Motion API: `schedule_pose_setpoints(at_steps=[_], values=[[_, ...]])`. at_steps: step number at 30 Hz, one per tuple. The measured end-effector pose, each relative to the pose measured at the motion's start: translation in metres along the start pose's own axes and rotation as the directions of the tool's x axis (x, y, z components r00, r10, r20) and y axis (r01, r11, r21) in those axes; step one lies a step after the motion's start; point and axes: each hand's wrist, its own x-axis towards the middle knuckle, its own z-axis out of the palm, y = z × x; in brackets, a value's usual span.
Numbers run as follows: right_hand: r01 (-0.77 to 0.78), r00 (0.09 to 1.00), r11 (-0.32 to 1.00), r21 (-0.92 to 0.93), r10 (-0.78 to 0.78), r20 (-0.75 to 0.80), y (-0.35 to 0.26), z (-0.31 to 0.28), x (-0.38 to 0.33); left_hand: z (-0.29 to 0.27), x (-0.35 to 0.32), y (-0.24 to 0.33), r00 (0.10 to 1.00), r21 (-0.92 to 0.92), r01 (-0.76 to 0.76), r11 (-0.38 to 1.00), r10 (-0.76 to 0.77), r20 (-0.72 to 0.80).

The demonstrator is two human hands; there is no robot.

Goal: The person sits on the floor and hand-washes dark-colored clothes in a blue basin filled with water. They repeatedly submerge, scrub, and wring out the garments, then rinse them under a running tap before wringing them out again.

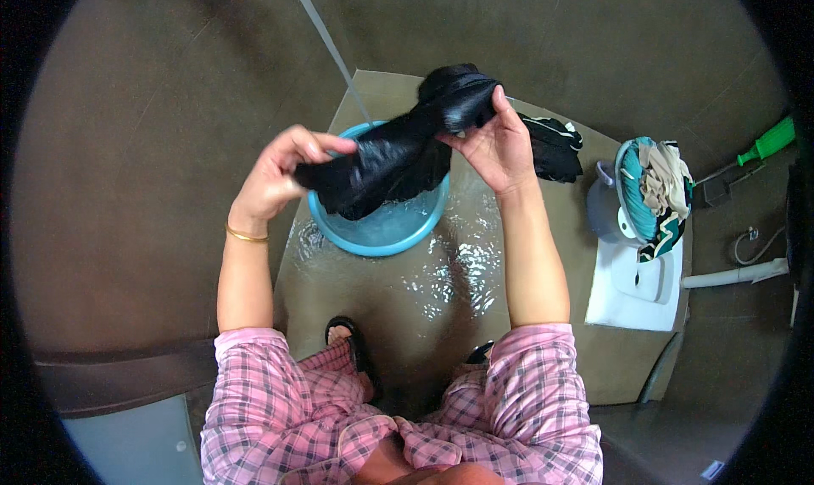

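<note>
A wet black garment (pixel 398 150) is stretched between my two hands above a blue basin (pixel 386 249). My left hand (pixel 284 167) pinches its lower left end, slightly blurred. On the upper right, my right hand (pixel 500 146) grips the bunched end between thumb and fingers. Cloudy water (pixel 390 222) fills part of the basin, and the cloth covers much of the basin's far side. Which kind of garment it is, I cannot tell.
Another black garment (pixel 553 150) with white trim lies on the wet floor to the right. Beyond it stands a grey bucket (pixel 604 205) heaped with clothes (pixel 666 180), beside a white squat toilet (pixel 627 307). A pale hose (pixel 326 40) runs down to the basin. A green-handled brush (pixel 763 142) is at far right.
</note>
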Motion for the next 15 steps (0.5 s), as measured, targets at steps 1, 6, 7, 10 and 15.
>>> schedule_pose_setpoints(at_steps=[1,6,7,10,15], values=[[-0.018,0.999,0.995,0.095,0.014,0.042,0.003,0.003,0.001,0.003,-0.001,0.0,0.995,0.034,0.023,0.999,-0.026,0.1],[-0.023,0.988,0.995,0.097,0.037,-0.149,0.011,-0.004,0.003,-0.005,-0.003,-0.013,0.933,0.16,0.288,0.944,-0.314,0.178],[-0.079,0.994,0.995,0.053,0.083,-0.073,0.013,-0.006,0.003,-0.001,0.003,-0.021,0.945,0.183,0.323,0.929,-0.327,-0.01],[-0.255,0.964,0.954,-0.157,0.237,-0.123,0.03,0.019,-0.001,0.018,0.031,-0.05,0.975,0.596,0.06,0.801,0.081,-0.206],[-0.038,0.998,0.259,-0.965,-0.033,-0.048,0.047,0.018,0.004,0.045,0.062,-0.067,0.97,0.624,0.123,0.771,0.038,-0.239]])
